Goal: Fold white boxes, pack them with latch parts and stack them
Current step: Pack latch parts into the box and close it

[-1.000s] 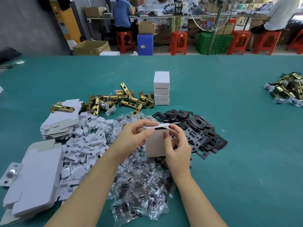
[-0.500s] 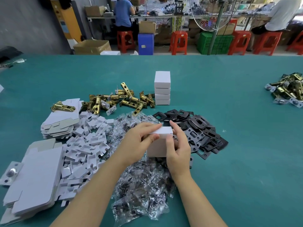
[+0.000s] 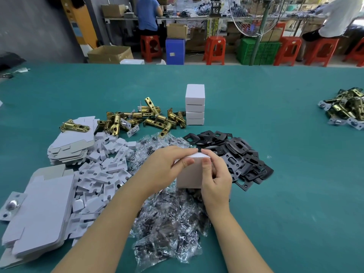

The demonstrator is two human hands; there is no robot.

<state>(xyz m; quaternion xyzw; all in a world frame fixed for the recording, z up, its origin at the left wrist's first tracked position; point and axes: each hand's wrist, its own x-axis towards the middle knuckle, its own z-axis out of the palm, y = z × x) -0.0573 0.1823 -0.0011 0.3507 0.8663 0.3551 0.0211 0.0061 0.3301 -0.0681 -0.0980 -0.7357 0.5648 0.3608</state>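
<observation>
Holding a small white box (image 3: 189, 175) upright just above the green bench (image 3: 275, 194), both hands are closing on its top edge. The left hand (image 3: 165, 170) is curling over the box's upper left corner, its grip narrow, thumb and fingers pinching the top flap. The right hand (image 3: 214, 178) is gripping the box's right side, thumb lying along the front face and fingertips resting on the flap's right end. The box is sitting over a heap of clear plastic bags (image 3: 169, 223) with dark small parts inside. Just right of the hands, a pile of black metal plates (image 3: 236, 156) is lying on the bench. Beyond the hands, a stack of four closed white boxes (image 3: 195, 104) is standing upright, and beside it to the left brass latch bodies (image 3: 145, 120) are lying scattered. Flat unfolded box blanks (image 3: 41, 213) are stacked at the near left, with another blank stack (image 3: 72, 142) farther back and white inserts (image 3: 100, 174) lying between them and the bags. A second heap of latches (image 3: 344, 108) is lying at the far right.
</observation>
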